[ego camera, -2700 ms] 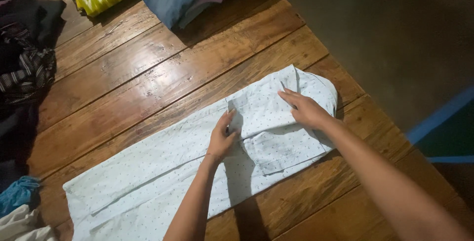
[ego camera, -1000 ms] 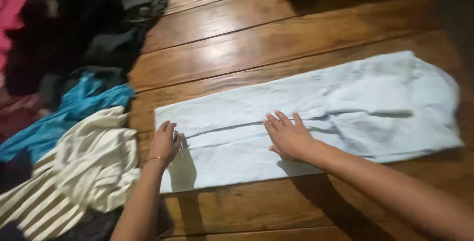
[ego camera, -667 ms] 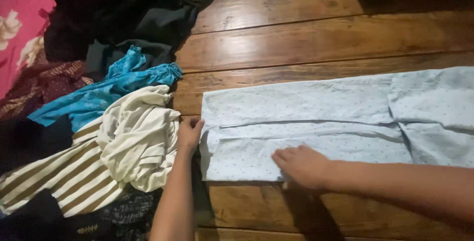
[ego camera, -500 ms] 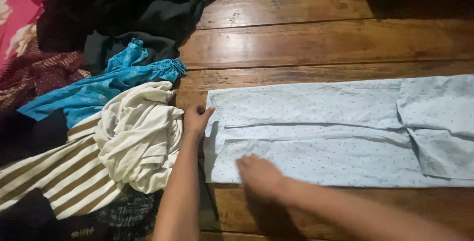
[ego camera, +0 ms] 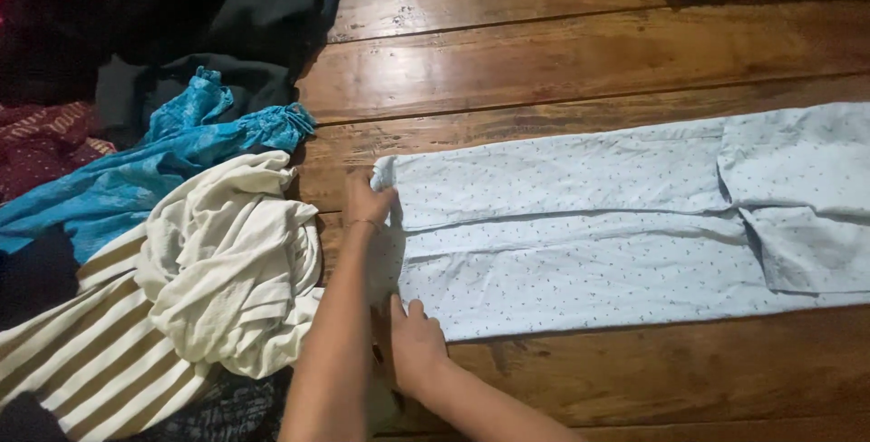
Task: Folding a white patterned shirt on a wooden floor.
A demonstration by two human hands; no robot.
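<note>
Head view: the left hand (ego camera: 369,197) pinches the far end corner of the long pale blue dotted cloth (ego camera: 589,225); the right hand (ego camera: 415,344) grips its near corner on the shiny brown wooden floor (ego camera: 544,62).

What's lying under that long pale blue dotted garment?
The pale blue garment lies flat on the wooden plank floor, with bare boards showing all around it. The left hand and right hand grip its end corners. Anything beneath the cloth is hidden.

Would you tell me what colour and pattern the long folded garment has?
The folded garment is pale blue with tiny dark dots, seen in the head view.
</note>
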